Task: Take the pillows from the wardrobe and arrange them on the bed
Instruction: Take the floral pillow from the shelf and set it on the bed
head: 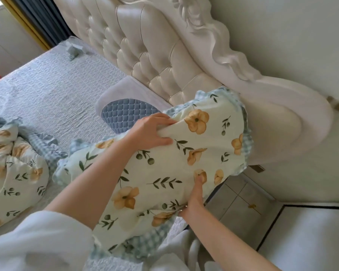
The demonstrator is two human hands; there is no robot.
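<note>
A cream pillow [164,163] printed with yellow flowers and green leaves, edged in a blue checked frill, lies tilted at the head of the bed, its far corner near the tufted headboard [145,49]. My left hand [151,132] grips a fold of its cover near the top. My right hand [194,200] holds its lower right edge, thumb pressed on the fabric. A second pillow [16,173] of the same print lies crumpled on the bed at the left. The wardrobe is out of view.
The bed [53,89] has a pale grey textured cover. A blue quilted pad [125,114] with a white border lies under the pillow by the headboard. A tiled floor [241,204] and a white panel [309,237] are at the right. A small folded cloth [73,50] lies at the far end.
</note>
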